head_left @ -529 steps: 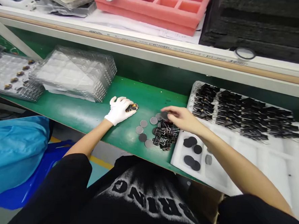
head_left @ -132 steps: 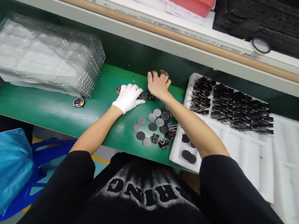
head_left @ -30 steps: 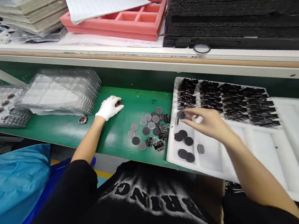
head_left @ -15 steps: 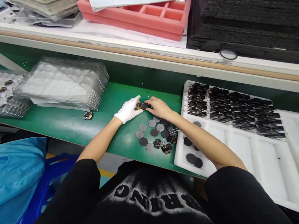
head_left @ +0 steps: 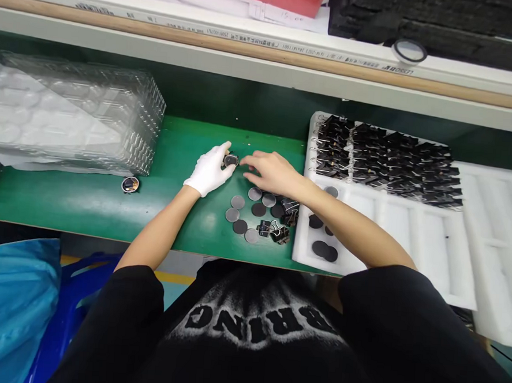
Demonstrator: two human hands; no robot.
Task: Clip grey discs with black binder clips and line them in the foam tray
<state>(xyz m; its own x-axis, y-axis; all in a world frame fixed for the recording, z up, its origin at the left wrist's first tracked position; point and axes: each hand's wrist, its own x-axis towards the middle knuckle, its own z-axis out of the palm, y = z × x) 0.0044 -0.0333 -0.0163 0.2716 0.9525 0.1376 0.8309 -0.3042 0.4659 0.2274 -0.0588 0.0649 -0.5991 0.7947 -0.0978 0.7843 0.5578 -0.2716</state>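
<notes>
My left hand (head_left: pixel 209 170), in a white glove, grips a small round dark part (head_left: pixel 230 160) between thumb and fingers above the green bench. Just to its right is my bare right hand (head_left: pixel 271 171), its fingers apart and nothing visible between them. Several grey and black discs (head_left: pixel 259 209) lie below my right hand. Beside them sit a few black binder clips (head_left: pixel 280 233). Another round part (head_left: pixel 130 184) with a shiny rim rests on the bench to the left of my gloved hand.
Clear plastic trays (head_left: pixel 74 117) are stacked at the left. A white foam tray (head_left: pixel 368 207) at the right bears rows of black clips (head_left: pixel 383 159) and several dark discs (head_left: pixel 324 250). A shelf edge (head_left: pixel 247 43) runs across the back, with a round lens (head_left: pixel 410 50) on it.
My right hand has come away from the round part, which stays in my left hand. The view has shifted, with the shelf now higher in the picture.
</notes>
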